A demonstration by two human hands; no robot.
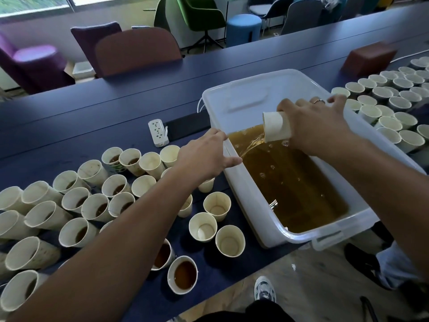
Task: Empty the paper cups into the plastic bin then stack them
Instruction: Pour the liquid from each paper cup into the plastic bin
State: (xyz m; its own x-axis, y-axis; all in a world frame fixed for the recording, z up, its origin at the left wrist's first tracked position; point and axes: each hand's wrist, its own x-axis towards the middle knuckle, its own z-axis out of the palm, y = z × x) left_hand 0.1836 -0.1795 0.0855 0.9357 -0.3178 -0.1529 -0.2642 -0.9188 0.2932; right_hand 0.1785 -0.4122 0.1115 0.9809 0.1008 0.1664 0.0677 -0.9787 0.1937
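Note:
A clear plastic bin [246,189] sits on the dark table, partly filled with brown liquid. Over the bin my right hand [318,126] grips a paper cup [276,126] tipped on its side, and brown liquid streams out of it into the bin. My left hand [206,156] holds the bin's left rim, thumb along the edge. Left of the bin stand several paper cups [95,208], many with brown liquid in them. Two full cups [183,275] stand near the table's front edge, and three empty ones [217,205] stand beside the bin.
Right of the bin, several more paper cups [390,105] stand close together. A white power strip [157,132] lies behind the left cups. A brown block [368,58] sits at the far right. Chairs and stools stand beyond the table. A shoe [264,289] shows on the floor.

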